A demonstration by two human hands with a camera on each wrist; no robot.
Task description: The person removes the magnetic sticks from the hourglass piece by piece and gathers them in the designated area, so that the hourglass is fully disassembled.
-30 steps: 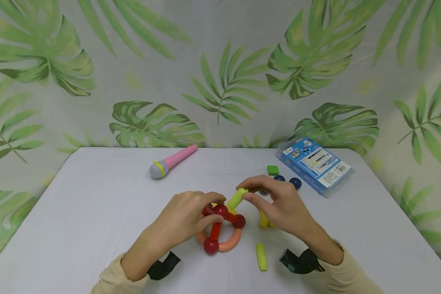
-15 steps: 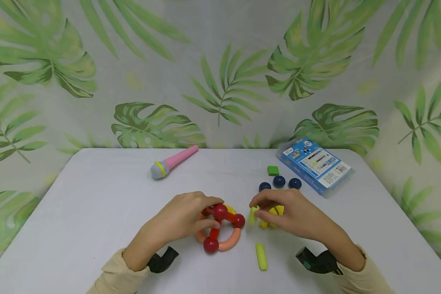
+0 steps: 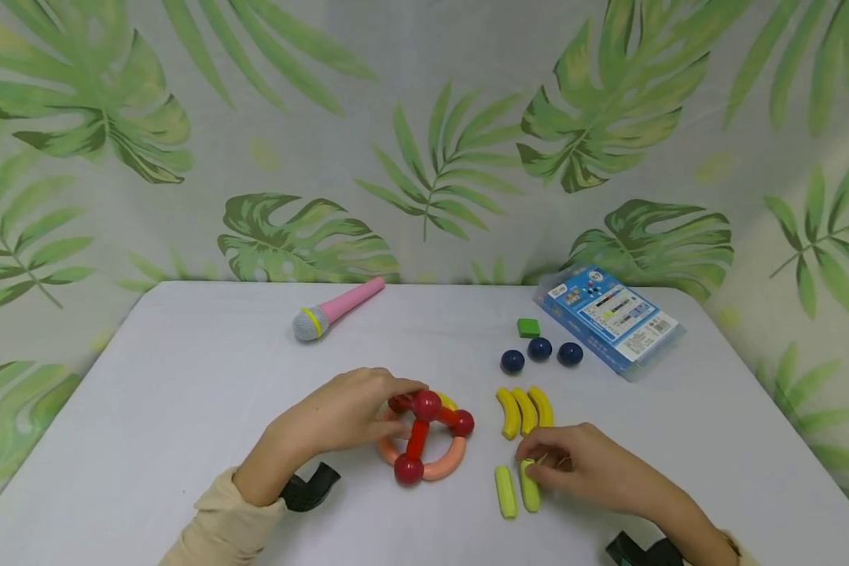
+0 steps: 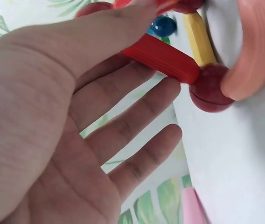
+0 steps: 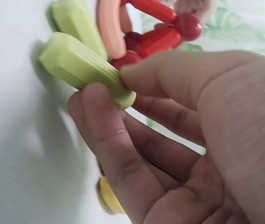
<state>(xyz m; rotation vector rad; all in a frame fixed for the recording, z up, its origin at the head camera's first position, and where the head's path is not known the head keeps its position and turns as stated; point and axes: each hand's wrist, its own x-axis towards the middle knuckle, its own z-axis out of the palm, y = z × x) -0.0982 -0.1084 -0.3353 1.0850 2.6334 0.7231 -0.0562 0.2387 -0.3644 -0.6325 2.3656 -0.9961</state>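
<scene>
My left hand [image 3: 336,415] holds the upper left of a magnetic ball-and-rod frame; its red rods and red balls [image 3: 427,405] rise above a base with curved salmon rods [image 3: 446,462]. In the left wrist view, the thumb lies across the top red parts while the lower fingers extend beside a red rod [image 4: 165,59]. Between thumb and fingertips, my right hand [image 3: 590,468] pinches the upper end of a straight light-green rod [image 3: 530,489]. A second light-green rod [image 3: 505,492] lies just left of it. Three curved yellow rods [image 3: 524,410] lie side by side beyond the right hand.
Farther back on the white table [image 3: 184,377] are three dark-blue balls [image 3: 539,349] and a green block [image 3: 528,328]. A blue-labelled clear box [image 3: 611,320] lies at the back right. Back left of the frame is a pink toy microphone [image 3: 339,307].
My right hand has carried the light-green rod away from the frame, right and towards me, to beside the other green rod. My left hand stays at the frame.
</scene>
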